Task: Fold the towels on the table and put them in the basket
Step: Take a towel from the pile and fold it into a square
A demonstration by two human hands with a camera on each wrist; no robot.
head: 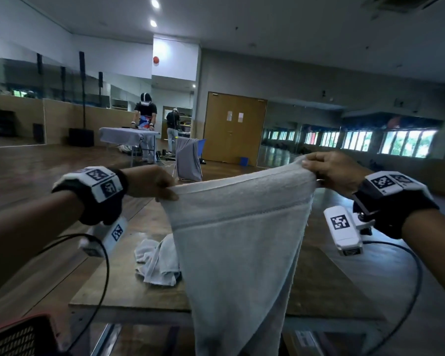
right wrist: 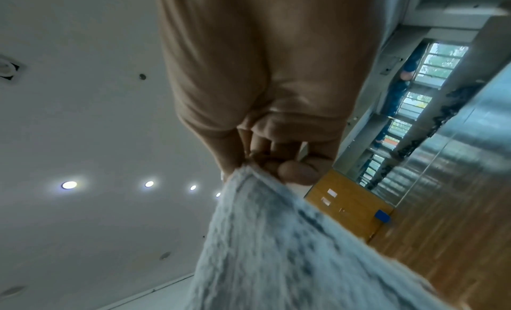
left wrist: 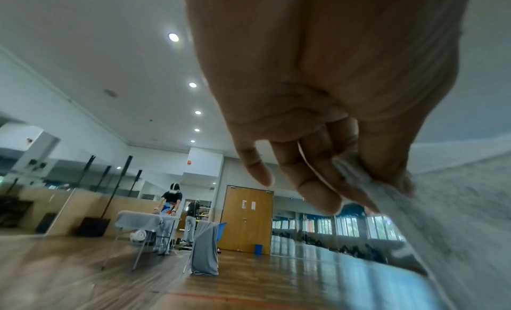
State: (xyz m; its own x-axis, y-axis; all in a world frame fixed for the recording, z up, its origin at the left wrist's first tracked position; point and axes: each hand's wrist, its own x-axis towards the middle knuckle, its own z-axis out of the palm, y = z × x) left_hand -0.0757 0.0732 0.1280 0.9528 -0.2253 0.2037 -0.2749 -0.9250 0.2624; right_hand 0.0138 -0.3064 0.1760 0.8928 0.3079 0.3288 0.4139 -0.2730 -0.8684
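Head view: white towel (head: 239,242) hangs in the air over the near edge of the tabletop (head: 326,286), top hem stretched between both hands. Left hand (head: 152,185) pinches one top corner, right hand (head: 332,173) pinches the other; wrist views confirm thumb-and-finger pinches only. Risks: a thin pinch could slip and drop a corner; the hanging tail could snag the crumpled towel (head: 157,263) mid-tabletop when lowered. Red basket (head: 18,335) sits low at near left, mostly out of frame.
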